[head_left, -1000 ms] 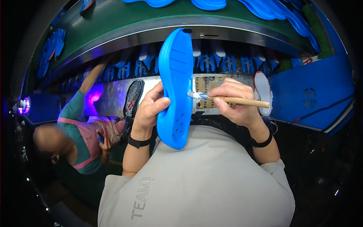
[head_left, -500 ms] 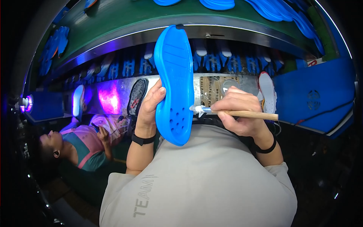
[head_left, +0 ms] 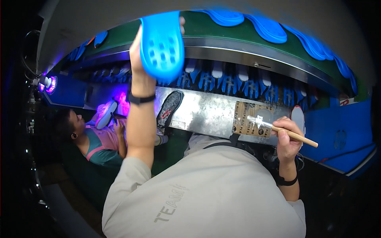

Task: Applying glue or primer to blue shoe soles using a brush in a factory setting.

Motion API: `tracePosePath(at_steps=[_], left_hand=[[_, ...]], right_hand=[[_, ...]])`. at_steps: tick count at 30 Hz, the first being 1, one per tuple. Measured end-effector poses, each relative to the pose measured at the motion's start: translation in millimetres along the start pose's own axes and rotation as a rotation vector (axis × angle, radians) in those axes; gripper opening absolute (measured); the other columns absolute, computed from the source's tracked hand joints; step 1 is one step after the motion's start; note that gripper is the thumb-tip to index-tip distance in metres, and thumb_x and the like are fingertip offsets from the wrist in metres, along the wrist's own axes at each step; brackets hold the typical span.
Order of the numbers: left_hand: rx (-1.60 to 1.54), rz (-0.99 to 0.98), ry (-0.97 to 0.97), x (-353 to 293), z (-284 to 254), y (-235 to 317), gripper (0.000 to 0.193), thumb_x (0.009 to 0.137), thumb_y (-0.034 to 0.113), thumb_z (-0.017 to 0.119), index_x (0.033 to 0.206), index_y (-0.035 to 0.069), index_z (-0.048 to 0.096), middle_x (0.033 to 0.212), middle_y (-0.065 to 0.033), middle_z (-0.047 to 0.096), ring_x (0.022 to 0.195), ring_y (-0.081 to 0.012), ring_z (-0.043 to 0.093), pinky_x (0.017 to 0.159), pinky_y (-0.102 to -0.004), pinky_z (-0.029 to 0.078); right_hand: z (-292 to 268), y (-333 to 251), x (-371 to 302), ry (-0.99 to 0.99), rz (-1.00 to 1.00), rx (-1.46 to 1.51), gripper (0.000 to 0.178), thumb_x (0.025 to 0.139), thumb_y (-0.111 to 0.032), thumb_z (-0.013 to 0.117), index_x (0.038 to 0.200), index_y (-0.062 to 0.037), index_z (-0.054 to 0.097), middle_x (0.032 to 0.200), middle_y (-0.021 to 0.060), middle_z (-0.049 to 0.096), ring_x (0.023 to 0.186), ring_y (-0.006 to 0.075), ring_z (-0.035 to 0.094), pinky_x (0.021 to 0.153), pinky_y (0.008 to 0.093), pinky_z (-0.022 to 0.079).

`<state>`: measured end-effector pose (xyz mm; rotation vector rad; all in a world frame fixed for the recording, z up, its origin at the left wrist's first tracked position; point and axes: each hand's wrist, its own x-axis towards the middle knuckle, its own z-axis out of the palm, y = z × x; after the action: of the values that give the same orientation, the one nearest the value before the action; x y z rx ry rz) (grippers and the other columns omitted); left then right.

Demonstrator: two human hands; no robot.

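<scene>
My left hand (head_left: 136,53) grips a blue shoe sole (head_left: 163,45), held out over the front edge of the green conveyor belt. Its holed end points toward me, slightly blurred, while its far end is cut off by a dark shape overhead. Fingertips show at the sole's right side. In my right hand (head_left: 288,139) is a brush (head_left: 303,138) with a wooden handle. White stuff coats its bristles, which are over a printed brown cardboard piece (head_left: 243,127) on the metal ledge (head_left: 206,119).
Several blue soles (head_left: 270,29) lie along the green belt (head_left: 202,27). Shoes stand in a rack beneath it. A dark shoe upper (head_left: 170,108) and a white-soled shoe (head_left: 297,115) rest by the ledge. At left, another person (head_left: 99,137) handles a shoe near a purple lamp (head_left: 50,85).
My left hand has carried the blue sole forward and up, away from my body. The brush has moved right, off the sole's edge to above the cardboard. The view has shifted.
</scene>
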<state>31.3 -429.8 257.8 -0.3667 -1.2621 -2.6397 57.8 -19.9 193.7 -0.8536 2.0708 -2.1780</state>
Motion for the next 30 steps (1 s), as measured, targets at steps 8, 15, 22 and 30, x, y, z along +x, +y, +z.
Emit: tracePosePath(at_steps=[8, 15, 22, 30], left_hand=[[0.534, 0.184, 0.324, 181, -117, 32, 0.043, 0.106, 0.029, 0.043, 0.137, 0.000, 0.054, 0.132, -0.0162, 0.061, 0.115, -0.0307, 0.063, 0.095, -0.0415, 0.055], [0.700, 0.081, -0.214, 344, 16, -110, 0.040, 0.105, 0.026, 0.045, 0.135, 0.001, 0.056, 0.128, -0.0156, 0.064, 0.113, -0.0289, 0.064, 0.095, -0.0411, 0.055], [1.070, 0.142, -0.426, 350, 7, -126, 0.038, 0.104, 0.024, 0.048, 0.133, 0.002, 0.058, 0.123, -0.0150, 0.066, 0.112, -0.0272, 0.065, 0.095, -0.0408, 0.055], [1.777, 0.073, -0.285, 188, -134, 4, 0.034, 0.103, 0.021, 0.051, 0.131, 0.003, 0.060, 0.118, -0.0144, 0.069, 0.110, -0.0251, 0.067, 0.095, -0.0404, 0.055]], right_hand=[[-9, 1, -18, 0.264, 0.204, -0.031, 0.015, 0.094, -0.006, 0.062, 0.104, 0.0025, 0.068, 0.088, 0.0057, 0.067, 0.078, 0.0099, 0.063, 0.072, 0.0229, 0.050], [-17, 9, -31, 0.343, 0.338, -0.089, 0.013, 0.094, -0.008, 0.062, 0.104, -0.0017, 0.069, 0.084, 0.0017, 0.066, 0.076, 0.0070, 0.059, 0.069, 0.0227, 0.048], [-12, 11, -33, 0.383, 0.359, -0.170, 0.015, 0.095, -0.005, 0.060, 0.106, -0.0007, 0.069, 0.087, 0.0018, 0.068, 0.078, 0.0062, 0.059, 0.070, 0.0228, 0.047], [-31, 58, -33, 0.317, 0.410, -0.356, 0.015, 0.094, -0.013, 0.063, 0.103, -0.0020, 0.069, 0.087, 0.0024, 0.067, 0.079, 0.0081, 0.059, 0.071, 0.0251, 0.048]])
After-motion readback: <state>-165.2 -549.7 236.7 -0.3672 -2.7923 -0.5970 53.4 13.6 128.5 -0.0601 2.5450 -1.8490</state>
